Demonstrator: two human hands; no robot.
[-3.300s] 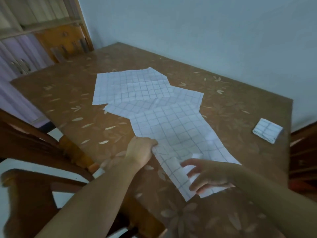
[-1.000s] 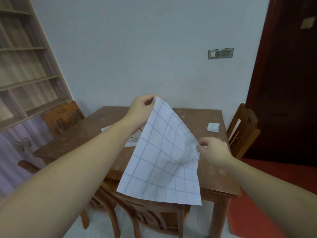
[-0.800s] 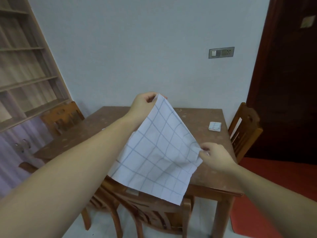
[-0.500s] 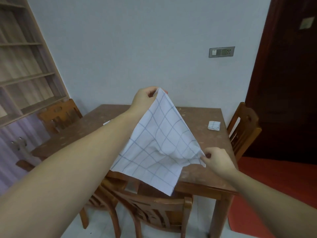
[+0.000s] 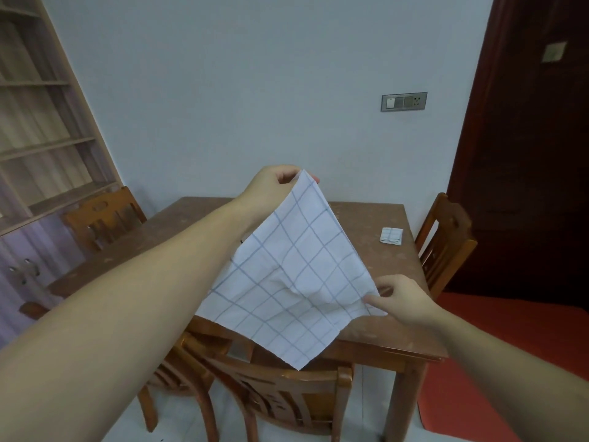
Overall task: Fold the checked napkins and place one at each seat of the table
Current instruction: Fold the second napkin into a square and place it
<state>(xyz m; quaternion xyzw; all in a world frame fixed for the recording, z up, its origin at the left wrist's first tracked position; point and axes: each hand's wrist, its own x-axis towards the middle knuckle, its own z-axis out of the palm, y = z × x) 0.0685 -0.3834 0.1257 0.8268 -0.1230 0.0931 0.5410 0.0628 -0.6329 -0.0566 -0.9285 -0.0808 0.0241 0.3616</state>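
Observation:
I hold a white napkin with blue checks (image 5: 293, 275) spread in the air above the near side of the brown table (image 5: 376, 260). My left hand (image 5: 274, 183) pinches its top corner, raised high. My right hand (image 5: 401, 298) pinches the right corner, lower and near the table's front edge. The napkin's bottom corner hangs down in front of the near chair. A small folded checked napkin (image 5: 391, 236) lies on the table at the right seat. Any other napkins on the table are hidden behind my arm and the held one.
Wooden chairs stand at the near side (image 5: 274, 390), the left (image 5: 102, 218) and the right (image 5: 446, 240) of the table. A shelf unit (image 5: 38, 122) fills the left wall. A dark door (image 5: 526, 154) and red floor mat (image 5: 497, 346) lie to the right.
Since 3.3 s ago the napkin came off the table into the air. In the last second my right hand dropped lower and the napkin tilted, its bottom corner swinging rightward.

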